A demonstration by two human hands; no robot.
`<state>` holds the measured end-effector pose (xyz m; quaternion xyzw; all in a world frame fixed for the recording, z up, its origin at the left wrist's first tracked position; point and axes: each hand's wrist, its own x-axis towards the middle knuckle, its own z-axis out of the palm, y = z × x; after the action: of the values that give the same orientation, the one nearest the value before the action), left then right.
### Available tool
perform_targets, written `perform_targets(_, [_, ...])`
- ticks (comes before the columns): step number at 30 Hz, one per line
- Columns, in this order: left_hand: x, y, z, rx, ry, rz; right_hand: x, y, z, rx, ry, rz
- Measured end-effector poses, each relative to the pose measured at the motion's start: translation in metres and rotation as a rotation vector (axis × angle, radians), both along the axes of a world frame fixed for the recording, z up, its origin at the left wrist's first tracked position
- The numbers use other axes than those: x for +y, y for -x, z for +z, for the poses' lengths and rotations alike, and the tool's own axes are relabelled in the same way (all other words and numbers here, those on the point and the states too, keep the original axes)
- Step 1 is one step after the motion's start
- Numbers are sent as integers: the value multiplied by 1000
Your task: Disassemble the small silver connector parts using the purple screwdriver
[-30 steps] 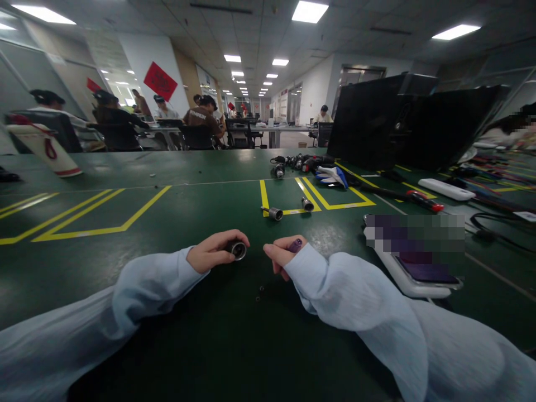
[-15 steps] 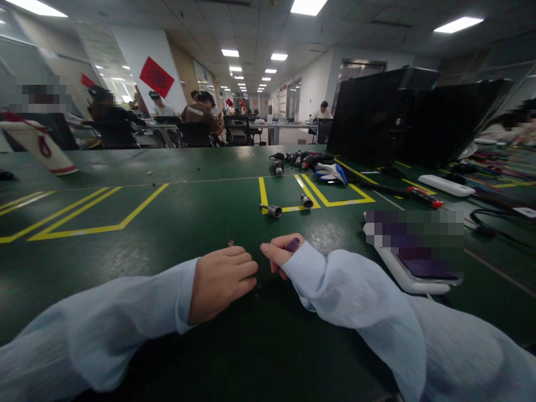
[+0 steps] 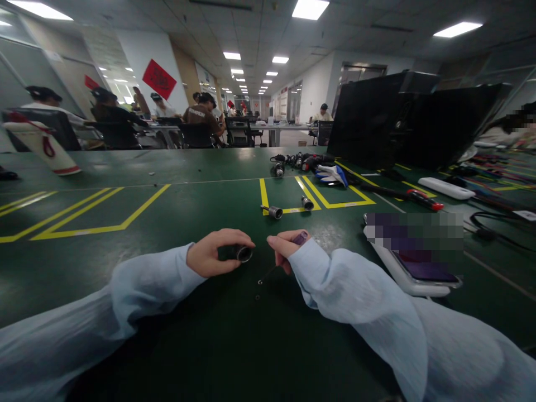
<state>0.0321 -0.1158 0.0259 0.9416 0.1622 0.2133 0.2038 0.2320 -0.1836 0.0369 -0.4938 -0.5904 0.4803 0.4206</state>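
Green tabletop (image 3: pixel 209 204), lit office (image 3: pixel 310 84); left hand (image 3: pixel 213 251) grips metal cylinder (image 3: pixel 243 254), right hand (image 3: pixel 285 247) purple-handled tool (image 3: pixel 300 238).

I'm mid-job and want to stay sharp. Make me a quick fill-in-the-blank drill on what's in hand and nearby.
1. The left hand holds a hollow metal part, while a white-and-____ glove lies farther off.
2. The slim tool in the right hand has a ____ handle.
3. The tape on the green table is ____.

Missing words: blue; purple; yellow.
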Motion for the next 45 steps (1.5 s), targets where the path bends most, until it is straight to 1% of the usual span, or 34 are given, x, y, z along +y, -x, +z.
perform_targets(4, [4,1,-5,-46,81,28,2,1,0,-49,-2,-8])
perform_targets(8, [-1,-1,-6,-57,120,17,3,1,-2,-29,-4,-24])
perform_targets(14, [-16,-10,-5,-62,93,97,5,-1,-8,93,15,-70])
perform_targets(18, [-25,-17,-5,-28,80,87,7,-1,-10,112,25,-99])
perform_targets(22, [-33,-22,-9,48,106,115,6,-1,-9,111,44,-115])
perform_targets(26, [-37,-22,-14,74,159,99,6,-2,-7,134,93,-120])
perform_targets(28, [-36,-20,-14,65,171,95,7,-4,-6,147,85,-119])
perform_targets(32, [-31,-15,-11,39,146,128,5,-5,-2,194,-28,-68])
perform_targets(34, [-27,-14,-8,23,135,160,2,-4,-2,169,-110,-51])
perform_targets(36, [-25,-14,-7,8,129,181,-2,-3,-2,93,-213,-27])
perform_targets(41, [-24,-18,-7,-18,139,157,-8,-1,-7,-178,-539,56])
perform_targets(43, [-25,-20,-6,2,114,170,-7,0,-10,-270,-693,74])
perform_targets(45, [-26,-21,-4,30,75,184,-6,0,-13,-334,-813,101])
